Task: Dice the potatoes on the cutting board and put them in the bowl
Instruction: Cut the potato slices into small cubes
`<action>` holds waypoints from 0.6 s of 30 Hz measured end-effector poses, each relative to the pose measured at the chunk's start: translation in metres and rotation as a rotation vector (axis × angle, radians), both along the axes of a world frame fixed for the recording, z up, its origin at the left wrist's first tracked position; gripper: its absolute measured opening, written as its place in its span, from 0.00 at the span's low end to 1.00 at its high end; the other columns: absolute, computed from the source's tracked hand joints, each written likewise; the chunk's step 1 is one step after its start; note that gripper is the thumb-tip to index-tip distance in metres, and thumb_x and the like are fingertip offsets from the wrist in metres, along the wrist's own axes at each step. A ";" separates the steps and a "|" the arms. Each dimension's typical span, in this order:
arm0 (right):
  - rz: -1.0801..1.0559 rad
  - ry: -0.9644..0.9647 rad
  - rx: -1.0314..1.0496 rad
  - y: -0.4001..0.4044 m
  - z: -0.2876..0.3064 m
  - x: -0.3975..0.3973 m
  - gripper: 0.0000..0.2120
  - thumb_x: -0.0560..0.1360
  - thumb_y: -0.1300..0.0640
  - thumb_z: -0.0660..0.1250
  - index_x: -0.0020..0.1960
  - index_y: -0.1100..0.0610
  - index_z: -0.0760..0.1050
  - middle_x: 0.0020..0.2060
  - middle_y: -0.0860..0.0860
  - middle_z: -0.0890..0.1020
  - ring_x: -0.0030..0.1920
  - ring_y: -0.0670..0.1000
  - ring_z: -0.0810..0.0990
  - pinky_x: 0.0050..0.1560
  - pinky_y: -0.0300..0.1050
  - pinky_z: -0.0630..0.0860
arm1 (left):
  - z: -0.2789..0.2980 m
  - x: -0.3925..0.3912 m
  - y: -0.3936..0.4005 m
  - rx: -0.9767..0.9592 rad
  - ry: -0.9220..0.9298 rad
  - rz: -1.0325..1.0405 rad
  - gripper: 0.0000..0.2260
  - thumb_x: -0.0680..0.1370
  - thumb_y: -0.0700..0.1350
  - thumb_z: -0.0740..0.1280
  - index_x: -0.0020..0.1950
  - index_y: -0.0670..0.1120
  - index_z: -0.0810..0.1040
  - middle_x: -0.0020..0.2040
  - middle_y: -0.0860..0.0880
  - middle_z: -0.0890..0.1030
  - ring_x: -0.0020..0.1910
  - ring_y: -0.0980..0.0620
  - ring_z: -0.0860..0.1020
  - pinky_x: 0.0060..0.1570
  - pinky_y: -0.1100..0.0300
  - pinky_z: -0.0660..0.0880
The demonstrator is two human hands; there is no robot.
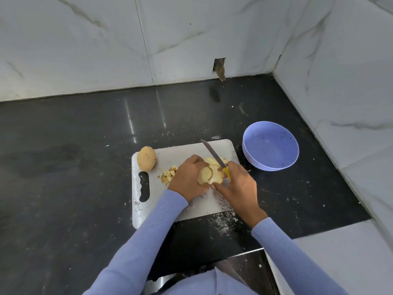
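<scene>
A grey cutting board (180, 150) lies on the dark counter. A stack of pale potato slices (209, 172) sits at its middle. My left hand (188, 179) grips the slices from the left. My right hand (237, 188) holds a knife (212, 154) by its yellow handle, blade pointing away over the slices. A small heap of diced potato (169, 173) lies just left of my left hand. A whole unpeeled potato (146, 158) rests on the board's far left corner. The blue bowl (270, 145) stands right of the board and looks empty.
Marble walls (350, 81) close in the counter at the back and right. Potato crumbs are scattered on the counter (85, 156) around the board. The board's handle slot (144, 186) is at its left side.
</scene>
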State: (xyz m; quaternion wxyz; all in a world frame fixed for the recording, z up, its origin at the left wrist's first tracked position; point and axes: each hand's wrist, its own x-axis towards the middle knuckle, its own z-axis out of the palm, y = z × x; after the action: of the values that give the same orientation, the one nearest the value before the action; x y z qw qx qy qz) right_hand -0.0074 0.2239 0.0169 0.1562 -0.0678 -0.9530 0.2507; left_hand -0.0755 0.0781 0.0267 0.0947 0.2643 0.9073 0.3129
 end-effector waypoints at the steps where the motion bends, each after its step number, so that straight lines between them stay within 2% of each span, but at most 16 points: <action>1: -0.002 0.001 0.009 0.001 0.000 -0.003 0.18 0.64 0.54 0.78 0.44 0.59 0.72 0.36 0.51 0.77 0.34 0.52 0.74 0.29 0.41 0.69 | 0.000 0.003 -0.002 0.004 0.008 0.014 0.23 0.62 0.41 0.77 0.56 0.41 0.80 0.54 0.44 0.77 0.50 0.44 0.77 0.50 0.56 0.75; 5: 0.004 -0.051 0.037 0.009 0.000 -0.021 0.17 0.66 0.56 0.77 0.49 0.59 0.73 0.41 0.54 0.80 0.38 0.54 0.78 0.32 0.42 0.73 | -0.003 0.020 -0.010 -0.044 0.038 0.088 0.22 0.67 0.41 0.75 0.60 0.42 0.78 0.58 0.45 0.74 0.57 0.48 0.73 0.54 0.65 0.67; 9: 0.025 -0.076 -0.098 0.009 0.010 -0.015 0.14 0.70 0.56 0.75 0.47 0.58 0.72 0.43 0.52 0.82 0.40 0.51 0.80 0.41 0.44 0.79 | -0.010 0.036 -0.015 -0.112 0.063 0.115 0.18 0.75 0.44 0.68 0.64 0.44 0.76 0.61 0.47 0.71 0.61 0.50 0.68 0.57 0.66 0.63; 13: 0.022 -0.165 -0.190 0.003 0.017 0.009 0.10 0.75 0.52 0.69 0.43 0.56 0.70 0.34 0.48 0.76 0.33 0.47 0.75 0.34 0.37 0.71 | -0.012 0.028 -0.027 -0.210 0.101 0.028 0.18 0.78 0.49 0.65 0.66 0.46 0.75 0.64 0.48 0.70 0.63 0.50 0.65 0.60 0.62 0.60; 16: 0.021 -0.321 -0.244 -0.002 0.018 0.025 0.12 0.79 0.49 0.62 0.41 0.53 0.65 0.32 0.49 0.72 0.32 0.48 0.73 0.32 0.40 0.70 | -0.009 0.019 -0.040 -0.367 0.173 -0.135 0.21 0.75 0.55 0.67 0.67 0.52 0.74 0.66 0.53 0.71 0.64 0.49 0.64 0.57 0.58 0.55; 18: 0.028 -0.391 -0.314 -0.004 0.019 0.035 0.11 0.80 0.48 0.57 0.41 0.52 0.65 0.32 0.52 0.72 0.31 0.48 0.71 0.31 0.44 0.71 | -0.010 0.018 -0.044 -0.387 0.181 -0.164 0.22 0.73 0.56 0.69 0.66 0.54 0.75 0.65 0.54 0.73 0.64 0.48 0.66 0.56 0.56 0.55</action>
State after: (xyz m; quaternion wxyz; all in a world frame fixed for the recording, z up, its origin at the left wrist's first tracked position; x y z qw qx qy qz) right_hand 0.0274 0.2199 0.0356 -0.0472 -0.1252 -0.9152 0.3801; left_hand -0.0574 0.0342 0.0170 0.0868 0.3410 0.9308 0.0994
